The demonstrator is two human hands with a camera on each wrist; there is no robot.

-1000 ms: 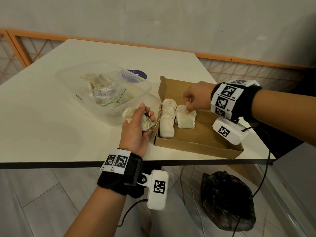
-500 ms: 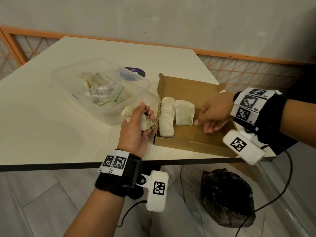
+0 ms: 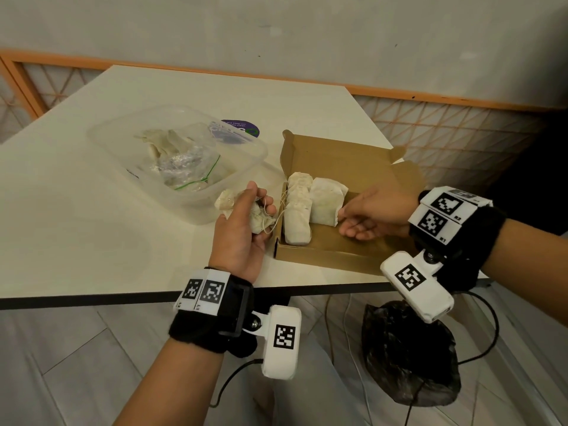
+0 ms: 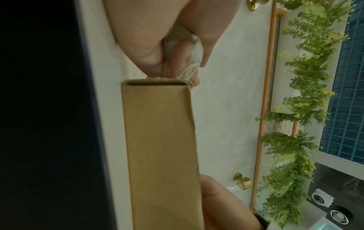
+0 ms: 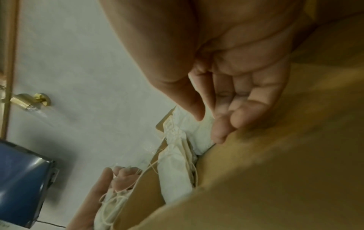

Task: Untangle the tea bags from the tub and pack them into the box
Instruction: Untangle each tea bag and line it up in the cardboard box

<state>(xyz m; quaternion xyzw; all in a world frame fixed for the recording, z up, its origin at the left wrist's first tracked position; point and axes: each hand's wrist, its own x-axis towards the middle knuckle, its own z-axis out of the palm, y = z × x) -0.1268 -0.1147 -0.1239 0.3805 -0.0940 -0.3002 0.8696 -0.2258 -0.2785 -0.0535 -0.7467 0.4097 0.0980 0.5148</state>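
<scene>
My left hand (image 3: 259,207) grips a clump of tangled tea bags (image 3: 261,221) with loose strings, just left of the open brown cardboard box (image 3: 344,250). In the box a row of tea bags (image 3: 298,210) lies along the left wall, and a flat tea bag (image 3: 325,204) lies beside it. My right hand (image 3: 349,222) hovers inside the box with relaxed fingers and holds nothing; its fingertips are right next to the flat bag. The clear plastic tub (image 3: 242,179) to the left holds more tea bags (image 3: 159,142). In the left wrist view my left hand (image 4: 177,59) curls round the clump at the box wall (image 4: 161,140).
A crumpled clear plastic bag (image 3: 187,167) with a green stripe lies in the tub. A purple round label (image 3: 241,130) shows behind the tub. The table's front edge (image 3: 123,298) runs close to both wrists. A black plastic bag (image 3: 408,355) sits on the floor below.
My right hand let go of the flat tea bag in the box and drew back to the right and towards me. My left hand kept its clump in place.
</scene>
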